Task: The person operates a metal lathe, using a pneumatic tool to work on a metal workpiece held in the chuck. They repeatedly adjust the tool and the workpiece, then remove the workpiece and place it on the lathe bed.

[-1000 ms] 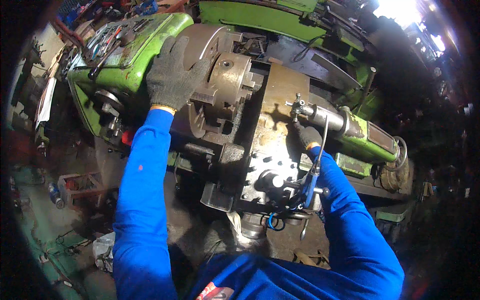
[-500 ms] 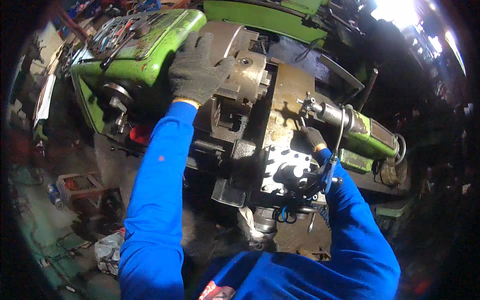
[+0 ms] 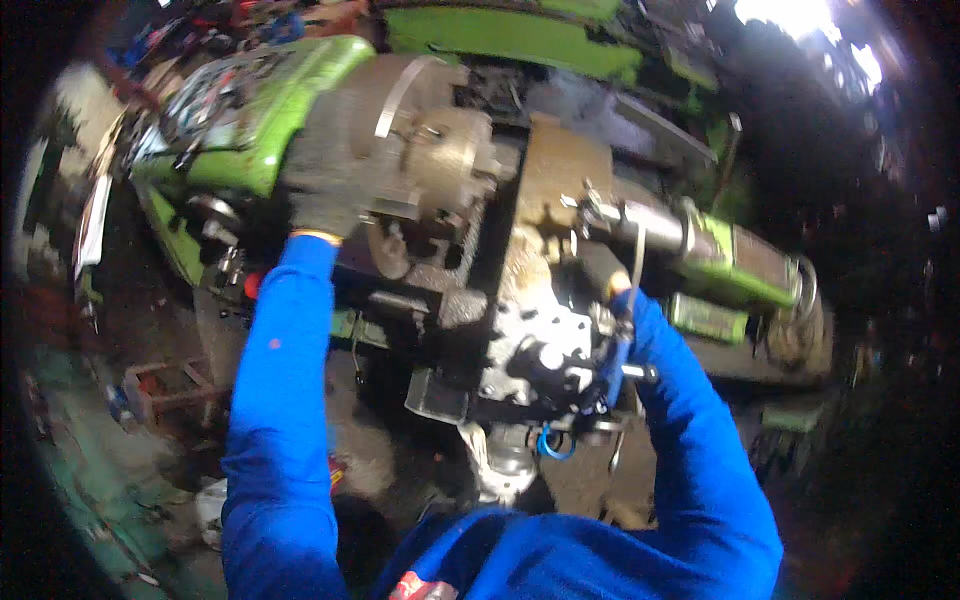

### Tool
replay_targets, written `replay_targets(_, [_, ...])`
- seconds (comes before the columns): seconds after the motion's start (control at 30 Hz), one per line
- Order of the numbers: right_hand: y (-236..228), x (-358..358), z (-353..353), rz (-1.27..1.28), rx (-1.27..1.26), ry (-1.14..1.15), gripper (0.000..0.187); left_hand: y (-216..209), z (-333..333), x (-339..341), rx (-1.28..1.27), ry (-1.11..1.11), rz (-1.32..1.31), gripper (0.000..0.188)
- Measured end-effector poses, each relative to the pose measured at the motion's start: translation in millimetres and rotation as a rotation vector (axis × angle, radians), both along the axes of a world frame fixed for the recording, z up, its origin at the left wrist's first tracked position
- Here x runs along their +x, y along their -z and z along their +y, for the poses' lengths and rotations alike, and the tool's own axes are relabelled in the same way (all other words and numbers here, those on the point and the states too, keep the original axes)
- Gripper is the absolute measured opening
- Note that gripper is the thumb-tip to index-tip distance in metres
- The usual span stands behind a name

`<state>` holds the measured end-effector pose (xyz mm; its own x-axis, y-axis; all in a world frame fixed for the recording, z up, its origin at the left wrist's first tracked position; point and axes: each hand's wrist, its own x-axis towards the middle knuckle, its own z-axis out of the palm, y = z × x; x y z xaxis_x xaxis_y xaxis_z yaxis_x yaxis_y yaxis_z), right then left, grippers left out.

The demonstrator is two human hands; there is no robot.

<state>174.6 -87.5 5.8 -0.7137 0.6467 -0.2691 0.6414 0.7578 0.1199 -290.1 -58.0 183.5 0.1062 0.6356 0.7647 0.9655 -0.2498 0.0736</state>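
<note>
My left hand [image 3: 325,170], in a dark grey work glove, lies against the rim of the large lathe chuck [image 3: 400,95] with its fingers stretched out; motion smears their outline. The chuck's stepped jaws [image 3: 398,207] stick out beside the wrist. My right hand [image 3: 603,268], gloved as well, is closed beyond the tool post [image 3: 540,350]. A thin, pale rod [image 3: 574,242] shows at its fingertips; its full shape is hidden. Just above that hand, the tailstock quill [image 3: 655,226] carries a small cross-handled metal piece [image 3: 590,206] at its end.
Hand tools lie on the green headstock [image 3: 270,130] at the left. The green tailstock [image 3: 740,255] with its handwheel [image 3: 803,285] stands at the right. A hose [image 3: 638,270] rises beside my right forearm. A reddish frame [image 3: 170,390] sits on the floor at the lower left.
The whole view has shifted, so the lathe sits further left and is blurred. My left hand has moved down along the chuck's rim. The right hand stays below the tailstock quill.
</note>
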Motion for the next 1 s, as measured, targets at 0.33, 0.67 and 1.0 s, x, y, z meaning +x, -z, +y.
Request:
replay_targets(0.33, [-14.9,-17.7,5.3,0.61,-0.295,1.042,0.044,-15.6,-16.5,-1.8,-0.202,0.016,-0.086,0.063])
replay_targets(0.67, [18.4,18.3,-21.2,1.964,-1.7,1.528,0.024,-9.0,-11.1,-22.3,-0.204,0.039,-0.126,0.069])
replay_targets(1.0, [-90.8,42.3,-102.4,1.745,-1.353,1.175,0.027,-6.0,-13.9,-22.9,-0.219,0.05,-0.15,0.069])
